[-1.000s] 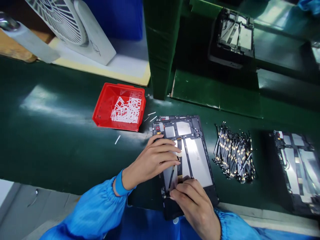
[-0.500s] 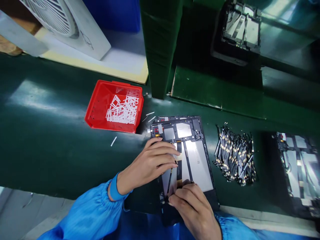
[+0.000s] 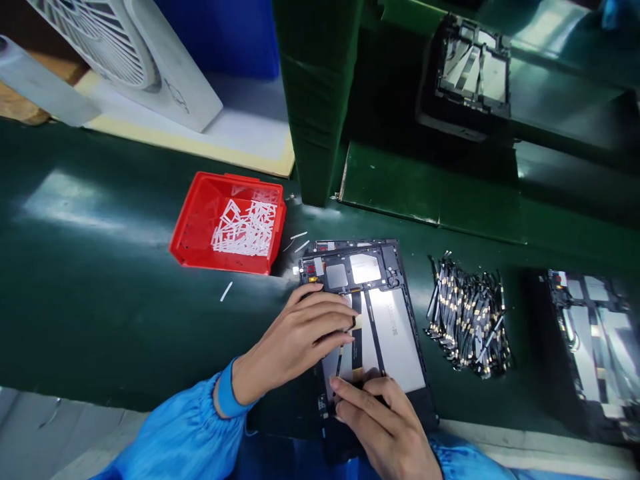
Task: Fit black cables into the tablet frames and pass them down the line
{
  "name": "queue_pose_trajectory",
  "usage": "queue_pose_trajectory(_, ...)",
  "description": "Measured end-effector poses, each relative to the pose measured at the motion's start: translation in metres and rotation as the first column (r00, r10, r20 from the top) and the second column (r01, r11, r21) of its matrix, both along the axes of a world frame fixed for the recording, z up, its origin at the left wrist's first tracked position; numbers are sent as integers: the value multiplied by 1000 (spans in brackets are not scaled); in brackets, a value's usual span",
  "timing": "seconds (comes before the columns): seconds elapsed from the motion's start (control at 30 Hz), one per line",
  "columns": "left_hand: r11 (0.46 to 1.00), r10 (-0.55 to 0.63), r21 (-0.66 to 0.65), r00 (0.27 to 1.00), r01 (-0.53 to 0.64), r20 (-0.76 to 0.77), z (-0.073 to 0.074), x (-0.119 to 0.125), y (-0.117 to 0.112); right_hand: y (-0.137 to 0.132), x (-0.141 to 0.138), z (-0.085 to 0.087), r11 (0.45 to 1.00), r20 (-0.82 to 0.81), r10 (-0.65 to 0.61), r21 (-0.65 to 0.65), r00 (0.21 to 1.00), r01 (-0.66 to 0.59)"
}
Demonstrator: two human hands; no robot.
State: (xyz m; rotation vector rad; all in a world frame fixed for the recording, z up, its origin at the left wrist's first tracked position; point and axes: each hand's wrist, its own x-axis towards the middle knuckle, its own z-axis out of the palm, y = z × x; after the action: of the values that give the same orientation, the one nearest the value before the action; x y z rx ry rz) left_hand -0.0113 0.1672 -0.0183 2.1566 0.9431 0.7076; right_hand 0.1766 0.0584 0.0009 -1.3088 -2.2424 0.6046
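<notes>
An opened tablet (image 3: 396,347) lies at the bench edge, its silver battery plates and black flat cables exposed. My left hand (image 3: 295,330) reaches over its left side, thumb and fingers closed around the upper end of a thin black flex cable (image 3: 339,363). The tips of that grip are partly hidden. Lower down, my right hand (image 3: 377,417) pinches the same cable near its lower end, fingers bent over the tablet's bottom part. Another tablet (image 3: 350,243) shows its top edge underneath.
Left of the tablets stands a red bin (image 3: 187,243) with white strips (image 3: 250,230); several loose strips lie beside it. A pile of black flex cables (image 3: 467,317) and another opened tablet (image 3: 593,333) are to the right. Behind are a green post (image 3: 320,100), a fan (image 3: 170,80) and stacked devices (image 3: 473,73).
My right hand's fingers have shifted slightly up and left along the flex cable. My left hand stays nearly in place on the tablet. The whole view has moved a little.
</notes>
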Motion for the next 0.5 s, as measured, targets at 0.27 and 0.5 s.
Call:
queue_pose_trajectory(0.27, 954, 63, 293, 998, -68, 26, -18, -25, -31, 8, -6, -2, 986, 26, -41, 164, 999, 36)
queue_pose_trajectory(0.5, 879, 23, 449, 927, 159, -374, -15, -39, -34, 15, 7, 14, 997, -18, -5, 79, 1000, 7)
